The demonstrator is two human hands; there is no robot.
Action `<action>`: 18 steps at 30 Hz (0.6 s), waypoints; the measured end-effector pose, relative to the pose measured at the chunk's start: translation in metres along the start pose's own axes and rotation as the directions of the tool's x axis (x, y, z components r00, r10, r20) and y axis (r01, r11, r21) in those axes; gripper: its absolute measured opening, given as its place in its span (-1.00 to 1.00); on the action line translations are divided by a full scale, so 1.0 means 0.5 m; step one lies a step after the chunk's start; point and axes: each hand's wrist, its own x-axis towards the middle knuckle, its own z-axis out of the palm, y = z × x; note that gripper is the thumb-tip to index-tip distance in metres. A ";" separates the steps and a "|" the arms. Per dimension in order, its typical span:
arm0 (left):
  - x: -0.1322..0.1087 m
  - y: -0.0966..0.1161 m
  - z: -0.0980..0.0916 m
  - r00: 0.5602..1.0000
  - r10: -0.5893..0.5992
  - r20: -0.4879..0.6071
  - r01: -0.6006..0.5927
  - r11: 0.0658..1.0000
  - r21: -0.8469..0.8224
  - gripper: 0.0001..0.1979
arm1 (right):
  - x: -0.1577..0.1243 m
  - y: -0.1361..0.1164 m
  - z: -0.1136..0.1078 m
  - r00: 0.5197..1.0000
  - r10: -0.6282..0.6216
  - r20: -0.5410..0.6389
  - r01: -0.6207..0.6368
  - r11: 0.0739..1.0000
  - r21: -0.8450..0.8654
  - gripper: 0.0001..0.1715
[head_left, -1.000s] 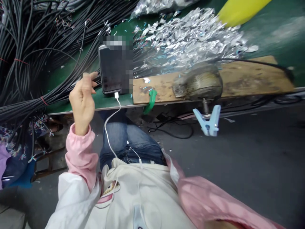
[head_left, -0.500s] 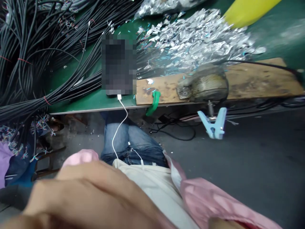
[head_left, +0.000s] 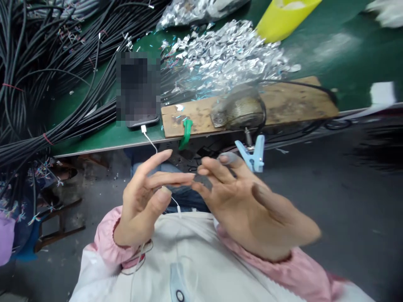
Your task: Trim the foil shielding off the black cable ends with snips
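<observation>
Above my lap, in front of the table edge, my left hand (head_left: 147, 201) has its fingers stretched out and apart, with nothing seen in it. To its right, my right hand (head_left: 245, 205) is turned palm up with its fingers spread and loosely bent. My left fingertips come close to the fingers of my right hand; whether they touch I cannot tell. Just beyond my right fingers hangs a light blue clip (head_left: 253, 157) at the table edge. A phone (head_left: 141, 119), partly pixelated, lies on the table past my left hand, with a white cable (head_left: 150, 141) plugged in.
Bundles of black cables (head_left: 78, 121) cover the left of the green table (head_left: 340, 54). A wooden board (head_left: 289, 102) at the front edge bears a small dark device (head_left: 242, 111) and a green strap (head_left: 186, 133). Foil scraps (head_left: 233, 52) and a yellow container (head_left: 280, 23) stand behind.
My hands have moved from low and close to the camera out in front of my lap, both now showing with fingers spread. The view has shifted, so the table things appear farther left.
</observation>
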 end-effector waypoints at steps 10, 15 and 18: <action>0.046 -0.033 -0.041 0.972 0.220 -0.084 -0.211 0.971 0.110 -0.75 | 0.002 0.037 0.045 0.981 0.131 -0.141 -0.069 0.925 0.374 -0.76; 0.060 0.014 -0.067 0.915 0.350 -0.202 -0.318 0.932 0.174 -0.76 | 0.011 0.041 0.071 0.983 0.049 -0.176 -0.012 0.978 0.209 -0.73; 0.039 0.059 -0.075 0.926 0.319 -0.201 -0.270 0.933 0.238 -0.64 | 0.030 0.046 0.077 0.988 -0.027 -0.154 0.034 0.999 0.042 -0.66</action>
